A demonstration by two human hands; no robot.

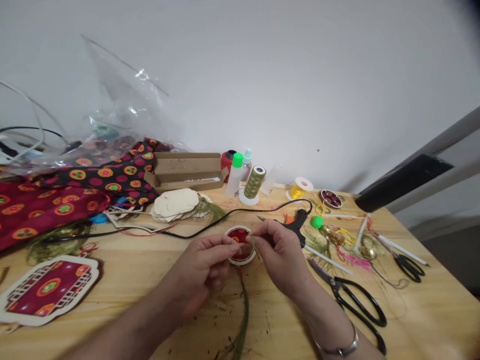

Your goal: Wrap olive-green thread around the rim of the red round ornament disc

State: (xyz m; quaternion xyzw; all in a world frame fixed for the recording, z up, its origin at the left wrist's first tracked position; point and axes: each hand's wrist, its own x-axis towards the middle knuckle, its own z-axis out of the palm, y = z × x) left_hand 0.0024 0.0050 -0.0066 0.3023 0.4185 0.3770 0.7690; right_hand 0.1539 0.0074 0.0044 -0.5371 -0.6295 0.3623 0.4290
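My left hand (202, 270) is closed in a pinch on the edge of a small round white-rimmed ornament with red patterned fabric (240, 244), just above the wooden table (150, 280). My right hand (279, 252) is also closed, its thumb and finger pinching olive-green thread (243, 310) at the ornament's right side. The thread bundle trails down from between my hands toward the table's front edge. A metal bracelet sits on my right wrist.
Black glue gun (298, 225) and its cord lie just behind my hands. Large black scissors (352, 297) lie to the right, smaller scissors (407, 262) farther right. Thread spools, glue bottles and a cardboard box (185, 172) stand at the back. Patterned fabric (56, 200) and a fabric-covered panel (48, 290) lie left.
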